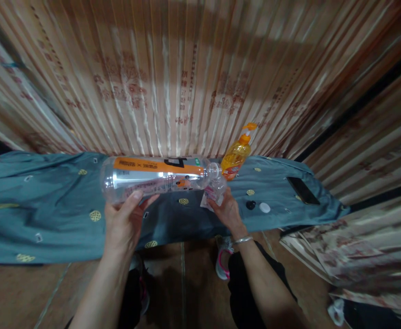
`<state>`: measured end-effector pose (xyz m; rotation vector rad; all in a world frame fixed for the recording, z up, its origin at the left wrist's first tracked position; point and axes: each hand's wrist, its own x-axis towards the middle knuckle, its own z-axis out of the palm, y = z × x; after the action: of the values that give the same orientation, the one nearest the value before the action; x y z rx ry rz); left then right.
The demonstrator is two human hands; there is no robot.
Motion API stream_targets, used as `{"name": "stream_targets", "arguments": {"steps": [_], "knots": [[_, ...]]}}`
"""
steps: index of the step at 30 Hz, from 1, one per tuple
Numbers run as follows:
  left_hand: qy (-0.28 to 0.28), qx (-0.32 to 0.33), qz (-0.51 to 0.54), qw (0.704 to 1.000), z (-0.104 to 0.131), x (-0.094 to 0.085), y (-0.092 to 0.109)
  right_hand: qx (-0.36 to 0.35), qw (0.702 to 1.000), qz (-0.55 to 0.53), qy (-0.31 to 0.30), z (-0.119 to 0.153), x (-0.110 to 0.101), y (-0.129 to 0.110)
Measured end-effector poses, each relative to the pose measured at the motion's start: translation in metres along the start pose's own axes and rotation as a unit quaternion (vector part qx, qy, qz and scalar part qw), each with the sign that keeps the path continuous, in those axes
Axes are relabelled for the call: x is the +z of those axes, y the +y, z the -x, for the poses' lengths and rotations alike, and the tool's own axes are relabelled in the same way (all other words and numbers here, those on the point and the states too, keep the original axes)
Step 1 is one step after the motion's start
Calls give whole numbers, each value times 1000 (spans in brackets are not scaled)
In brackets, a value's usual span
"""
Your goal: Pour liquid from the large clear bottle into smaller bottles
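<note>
A large clear plastic bottle (pixel 159 176) with an orange and silver label lies sideways in the air, its mouth toward the right. My left hand (pixel 125 219) is closed around its lower side near the base. In my right hand (pixel 225 208) is a small clear plastic bottle (pixel 215 186) with a pinkish label, held below the big bottle's mouth. The two bottle mouths meet or overlap; whether they touch I cannot tell. Just behind them stands an orange pump bottle (pixel 236 157) of yellow-orange liquid.
A teal patterned cloth (pixel 59 201) covers the long surface. On its right side lie a black cap (pixel 251 204), a white round lid (pixel 264 208) and a dark phone (pixel 302 190). Pleated curtains (pixel 166 91) hang close behind and at the sides.
</note>
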<state>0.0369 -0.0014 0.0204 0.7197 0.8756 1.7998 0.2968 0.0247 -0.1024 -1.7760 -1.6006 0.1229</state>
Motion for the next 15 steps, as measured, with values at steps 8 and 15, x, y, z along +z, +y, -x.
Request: {"name": "stream_targets", "arguments": {"steps": [8, 15], "knots": [[-7, 2, -7, 1000, 1, 0, 3, -2, 1000, -21, 6, 1, -4, -7], [2, -13, -14, 1000, 1, -2, 2, -3, 1000, -17, 17, 2, 2, -2]]}}
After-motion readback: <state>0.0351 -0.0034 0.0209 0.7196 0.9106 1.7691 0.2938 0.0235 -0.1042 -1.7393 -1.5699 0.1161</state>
